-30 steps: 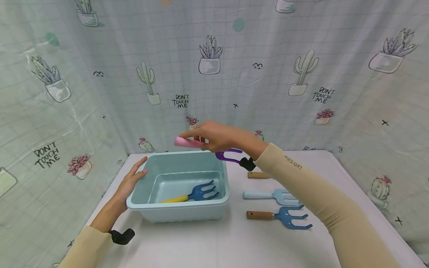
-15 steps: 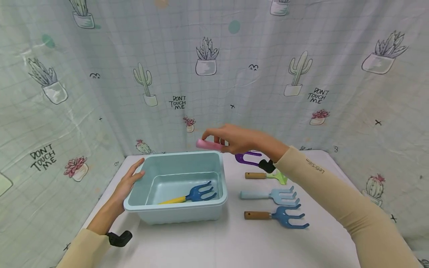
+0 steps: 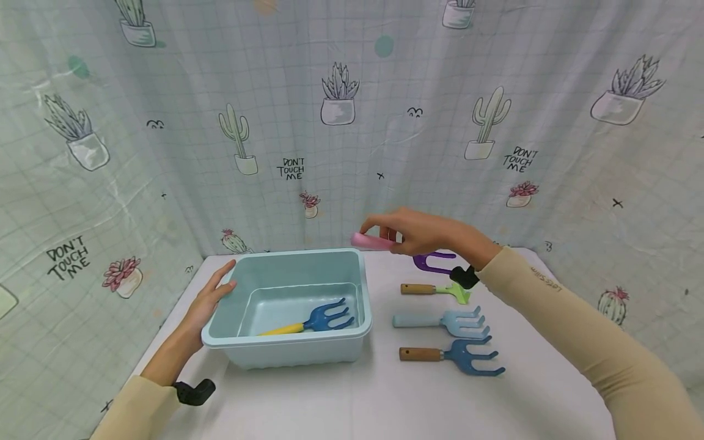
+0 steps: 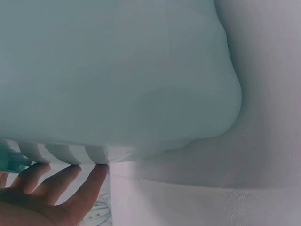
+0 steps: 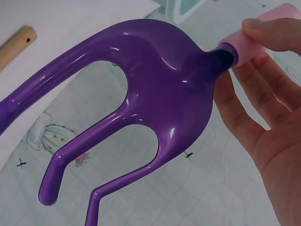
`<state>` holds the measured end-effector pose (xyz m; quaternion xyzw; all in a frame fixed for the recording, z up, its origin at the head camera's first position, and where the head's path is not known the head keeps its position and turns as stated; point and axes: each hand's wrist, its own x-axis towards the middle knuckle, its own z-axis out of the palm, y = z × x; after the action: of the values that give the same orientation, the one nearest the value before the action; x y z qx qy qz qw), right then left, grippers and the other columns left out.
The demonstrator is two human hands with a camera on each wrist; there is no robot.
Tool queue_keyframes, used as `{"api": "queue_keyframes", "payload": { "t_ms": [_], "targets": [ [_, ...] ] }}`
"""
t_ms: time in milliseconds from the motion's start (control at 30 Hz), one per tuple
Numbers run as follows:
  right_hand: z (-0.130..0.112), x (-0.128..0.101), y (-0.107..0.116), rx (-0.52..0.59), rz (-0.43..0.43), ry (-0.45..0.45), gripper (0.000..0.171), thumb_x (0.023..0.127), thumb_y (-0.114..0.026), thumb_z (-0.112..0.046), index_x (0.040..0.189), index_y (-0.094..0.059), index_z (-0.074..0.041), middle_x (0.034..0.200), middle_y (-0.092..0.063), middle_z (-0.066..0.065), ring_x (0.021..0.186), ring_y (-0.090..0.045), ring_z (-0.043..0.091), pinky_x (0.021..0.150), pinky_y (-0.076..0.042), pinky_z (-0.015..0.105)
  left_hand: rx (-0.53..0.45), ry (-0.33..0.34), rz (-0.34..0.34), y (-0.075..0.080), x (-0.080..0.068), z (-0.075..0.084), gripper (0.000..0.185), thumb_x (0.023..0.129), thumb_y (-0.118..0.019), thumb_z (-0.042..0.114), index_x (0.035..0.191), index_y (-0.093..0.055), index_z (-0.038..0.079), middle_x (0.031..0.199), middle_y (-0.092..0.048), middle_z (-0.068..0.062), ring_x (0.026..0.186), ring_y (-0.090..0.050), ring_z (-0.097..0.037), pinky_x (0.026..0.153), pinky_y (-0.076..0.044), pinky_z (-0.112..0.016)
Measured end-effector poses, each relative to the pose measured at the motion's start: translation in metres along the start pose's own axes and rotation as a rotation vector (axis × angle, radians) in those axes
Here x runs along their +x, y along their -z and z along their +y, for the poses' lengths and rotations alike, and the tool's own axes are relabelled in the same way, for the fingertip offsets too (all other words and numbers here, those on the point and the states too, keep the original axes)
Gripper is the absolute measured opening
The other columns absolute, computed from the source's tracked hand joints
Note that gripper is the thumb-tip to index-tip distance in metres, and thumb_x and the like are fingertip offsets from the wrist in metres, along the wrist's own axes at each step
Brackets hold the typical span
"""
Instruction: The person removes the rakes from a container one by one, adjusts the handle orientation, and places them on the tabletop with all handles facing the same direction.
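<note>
My right hand point(image 3: 418, 231) pinches the pink handle point(image 3: 371, 242) of a hand rake with thumb and fingers, raised behind and right of the basin's far right corner. Its purple head point(image 5: 164, 84) with curved tines fills much of the right wrist view; the forearm partly covers it in the head view. On the left, my left hand point(image 3: 208, 304) holds the rim of a light blue plastic basin point(image 3: 291, 347), thumb at the rim and fingertips point(image 4: 96, 176) against the outer wall. Inside the basin lies a blue hand rake point(image 3: 327, 316) with a yellow handle, partly hidden by the front rim.
Right of the basin, three hand rakes lie in a column on the white table point(image 3: 352, 403): a green one with a wooden handle point(image 3: 418, 289), an all light blue one point(image 3: 440, 321), and a blue one with a brown handle point(image 3: 420, 354). A cactus-print curtain point(image 3: 341, 153) surrounds the table.
My right hand has moved to the right with the purple hand rake, from above the basin's far edge to beyond its right corner. The left hand keeps its place at the rim.
</note>
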<state>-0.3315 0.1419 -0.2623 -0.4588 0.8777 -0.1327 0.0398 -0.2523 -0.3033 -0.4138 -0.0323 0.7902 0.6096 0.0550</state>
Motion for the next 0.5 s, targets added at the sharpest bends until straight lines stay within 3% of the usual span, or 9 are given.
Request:
{"api": "queue_keyframes", "payload": {
  "t_ms": [500],
  "targets": [
    [0.037, -0.042, -0.006, -0.012, 0.018, -0.058, 0.050, 0.088, -0.070, 0.000, 0.134, -0.066, -0.021, 0.111, -0.071, 0.005, 0.092, -0.069, 0.019, 0.074, -0.061, 0.030, 0.022, 0.008, -0.002, 0.002, 0.002, -0.003, 0.065, 0.111, -0.036, 0.044, 0.166, -0.001, 0.041, 0.177, 0.001, -0.007, 0.158, -0.018, -0.048, 0.117, -0.034, -0.066]
  ]
}}
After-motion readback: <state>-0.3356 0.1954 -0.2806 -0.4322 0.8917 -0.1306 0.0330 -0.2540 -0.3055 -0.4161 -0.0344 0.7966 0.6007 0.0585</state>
